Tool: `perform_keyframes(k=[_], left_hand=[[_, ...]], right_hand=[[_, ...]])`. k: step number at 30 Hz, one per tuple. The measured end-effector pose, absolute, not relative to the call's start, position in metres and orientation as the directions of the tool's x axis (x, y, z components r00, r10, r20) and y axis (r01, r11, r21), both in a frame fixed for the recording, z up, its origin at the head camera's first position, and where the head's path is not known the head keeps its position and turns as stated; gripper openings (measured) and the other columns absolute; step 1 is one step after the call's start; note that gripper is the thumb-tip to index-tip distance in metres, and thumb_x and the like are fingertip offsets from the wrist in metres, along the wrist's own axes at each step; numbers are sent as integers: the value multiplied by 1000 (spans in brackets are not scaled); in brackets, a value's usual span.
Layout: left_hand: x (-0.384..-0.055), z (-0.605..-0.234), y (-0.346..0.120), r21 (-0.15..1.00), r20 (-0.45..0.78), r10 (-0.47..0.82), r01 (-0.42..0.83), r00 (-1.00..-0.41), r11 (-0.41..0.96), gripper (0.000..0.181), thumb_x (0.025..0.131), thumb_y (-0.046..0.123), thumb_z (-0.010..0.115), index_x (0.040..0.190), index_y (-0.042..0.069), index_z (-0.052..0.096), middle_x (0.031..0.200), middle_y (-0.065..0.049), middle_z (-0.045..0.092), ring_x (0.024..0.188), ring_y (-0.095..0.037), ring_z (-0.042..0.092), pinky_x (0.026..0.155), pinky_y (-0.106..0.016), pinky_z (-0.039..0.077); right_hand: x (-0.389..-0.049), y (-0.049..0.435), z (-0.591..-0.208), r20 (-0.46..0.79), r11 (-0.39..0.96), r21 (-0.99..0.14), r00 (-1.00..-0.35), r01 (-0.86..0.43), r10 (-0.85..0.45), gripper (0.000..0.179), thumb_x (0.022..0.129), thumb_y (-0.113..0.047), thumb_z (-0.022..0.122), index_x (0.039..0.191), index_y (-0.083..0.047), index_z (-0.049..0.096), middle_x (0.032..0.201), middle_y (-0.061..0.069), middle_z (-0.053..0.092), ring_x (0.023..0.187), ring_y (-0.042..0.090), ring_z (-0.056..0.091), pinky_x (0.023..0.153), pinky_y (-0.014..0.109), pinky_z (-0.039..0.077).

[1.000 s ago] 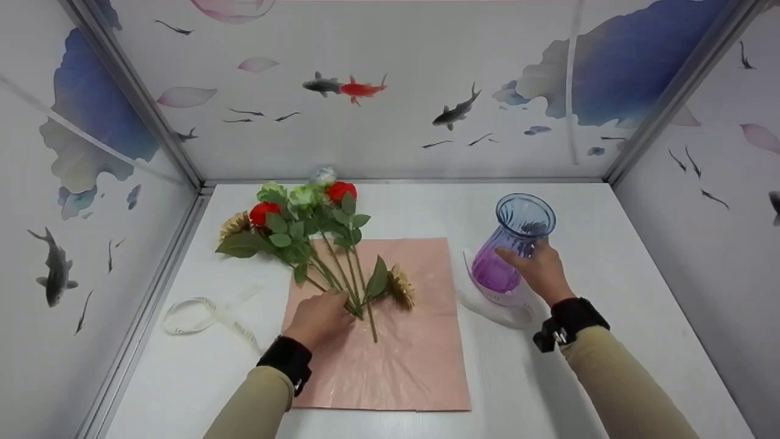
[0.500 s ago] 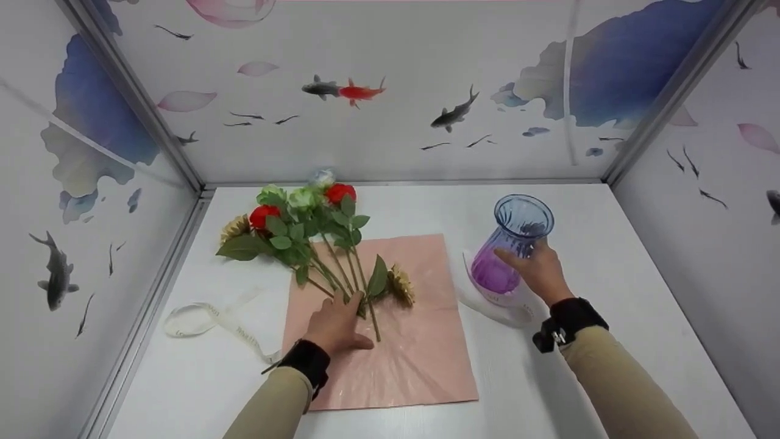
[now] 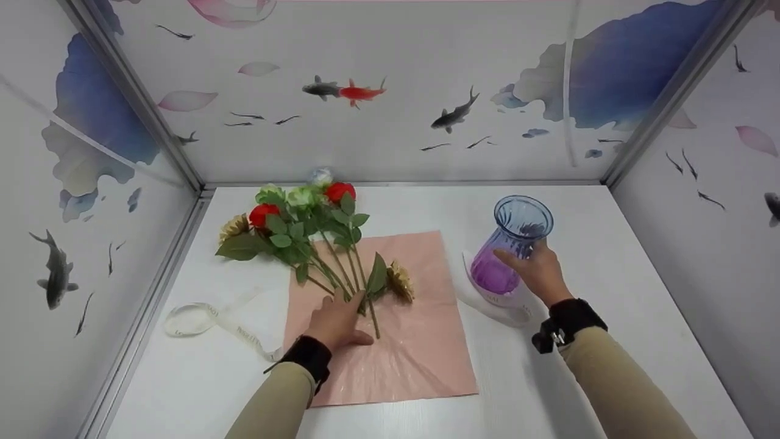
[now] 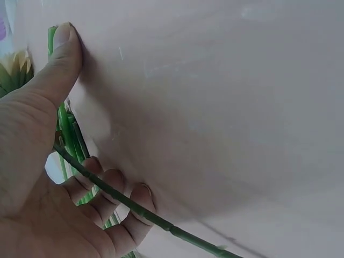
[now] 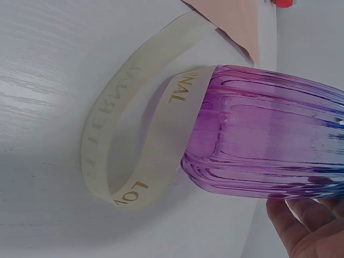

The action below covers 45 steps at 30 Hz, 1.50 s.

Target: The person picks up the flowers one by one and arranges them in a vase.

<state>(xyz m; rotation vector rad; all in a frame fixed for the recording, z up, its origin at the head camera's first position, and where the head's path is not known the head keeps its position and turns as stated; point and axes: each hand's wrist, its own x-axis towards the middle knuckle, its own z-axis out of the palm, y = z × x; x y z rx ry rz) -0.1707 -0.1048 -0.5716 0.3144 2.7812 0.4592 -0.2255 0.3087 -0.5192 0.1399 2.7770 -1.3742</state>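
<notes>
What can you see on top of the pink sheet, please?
Green stems and a gold flower lie over the pink sheet, with the left hand across the stems. In the head view, that hand hides part of the stems and sheet.

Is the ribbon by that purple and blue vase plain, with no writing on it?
No, the right wrist view plainly shows gold letters on the pale ribbon by the vase.
</notes>
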Motion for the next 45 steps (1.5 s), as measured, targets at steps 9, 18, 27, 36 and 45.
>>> perform_keyframes(k=[9, 18, 27, 36, 45], left_hand=[[-173, -568, -108, 303, -245, 283, 204, -927, 931, 103, 74, 60, 86, 157, 18, 42, 156, -31, 37, 131, -54, 45, 92, -64, 49], [-187, -569, -95, 252, -46, 313, 292, -948, 922, 62, 93, 49, 72, 135, 4, 62, 129, -24, 57, 104, -41, 65, 86, -53, 54], [-189, -572, -87, 204, 74, 338, 346, -938, 916, 20, 97, 22, 73, 105, 4, 72, 99, -15, 68, 91, -32, 68, 74, -46, 57], [-191, -568, -90, 301, 30, 294, 289, -955, 909, 25, 94, 21, 75, 74, 9, 66, 71, -7, 63, 65, -24, 65, 56, -40, 51], [-194, -539, -90, 348, 48, 310, 307, -949, 886, 27, 96, 22, 74, 72, 12, 65, 65, -4, 62, 60, -21, 63, 54, -36, 47]], right_hand=[[-226, 307, -519, -73, 603, -792, -995, 99, 68, 109, 89, -60, 73, 159, -3, 13, 154, 32, 40, 143, 49, 39, 117, 61, 30], [-225, 309, -518, -55, 611, -787, -996, 84, 65, 108, 89, -60, 72, 159, -1, 14, 153, 33, 42, 142, 50, 41, 116, 60, 32], [-226, 308, -519, -99, 598, -791, -992, 124, 76, 114, 86, -64, 72, 160, -2, 12, 156, 31, 39, 144, 49, 37, 117, 61, 29], [-225, 309, -520, -89, 608, -785, -993, 118, 77, 112, 88, -62, 72, 160, -2, 11, 155, 32, 39, 143, 49, 39, 117, 61, 30], [-225, 308, -518, -97, 600, -790, -992, 128, 83, 111, 87, -62, 73, 159, -1, 13, 154, 32, 40, 144, 48, 38, 117, 61, 29]])
